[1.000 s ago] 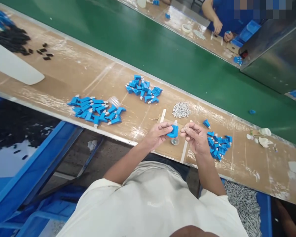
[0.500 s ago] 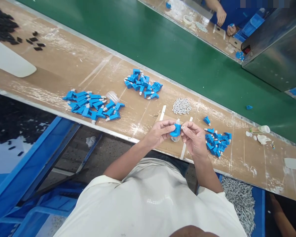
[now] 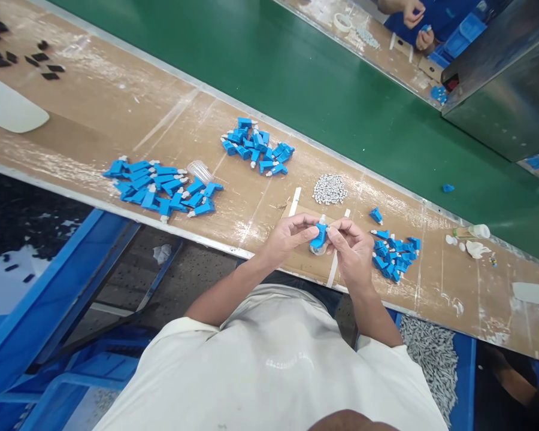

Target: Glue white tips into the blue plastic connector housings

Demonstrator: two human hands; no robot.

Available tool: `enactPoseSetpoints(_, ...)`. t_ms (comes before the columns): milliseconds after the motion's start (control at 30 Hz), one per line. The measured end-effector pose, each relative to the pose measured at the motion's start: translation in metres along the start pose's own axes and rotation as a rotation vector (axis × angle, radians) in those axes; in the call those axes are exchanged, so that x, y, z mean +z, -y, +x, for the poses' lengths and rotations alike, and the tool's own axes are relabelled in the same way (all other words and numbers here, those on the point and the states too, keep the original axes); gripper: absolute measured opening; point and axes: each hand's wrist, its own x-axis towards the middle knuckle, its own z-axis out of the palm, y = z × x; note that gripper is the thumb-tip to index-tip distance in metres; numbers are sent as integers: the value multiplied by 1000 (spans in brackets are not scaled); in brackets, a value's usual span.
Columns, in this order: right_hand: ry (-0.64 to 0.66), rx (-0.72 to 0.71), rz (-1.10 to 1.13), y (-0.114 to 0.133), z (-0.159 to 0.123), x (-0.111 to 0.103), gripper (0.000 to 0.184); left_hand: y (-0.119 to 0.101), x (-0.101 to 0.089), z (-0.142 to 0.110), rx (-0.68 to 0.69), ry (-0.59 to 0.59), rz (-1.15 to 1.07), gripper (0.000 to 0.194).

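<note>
Pinching the blue piece (image 3: 318,236) with my left hand (image 3: 291,236) above the workbench (image 3: 130,102), near its front edge. My right hand (image 3: 353,242) has its fingertips at the piece's side; cannot tell whether they pinch anything. Off-centre pressure there could, I judge, twist the piece loose.

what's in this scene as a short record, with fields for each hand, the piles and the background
left hand: grips a blue part, pale tip pointing away from the person
right hand: fingertips at the blue part's right side; anything pinched is too small to tell
beyond hands: pile of small grey pieces
right pile: blue parts
left piles: two, also blue
far left: black pieces
background: green surface, co-worker's hand
</note>
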Motion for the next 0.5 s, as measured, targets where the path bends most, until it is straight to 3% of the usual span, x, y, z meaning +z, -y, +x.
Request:
enactPoseSetpoints(133, -40, -45, -77, -2, -1, 1, 30, 3, -1, 1, 127, -17, 149, 46)
enactPoseSetpoints(267, -48, -12, -53, -4, 1, 0, 31, 4, -4, 1, 162, -9, 216, 46)
enactPoseSetpoints(500, 1, 245, 225, -4, 7, -6, 44, 1, -5, 1, 80, 42, 184, 46)
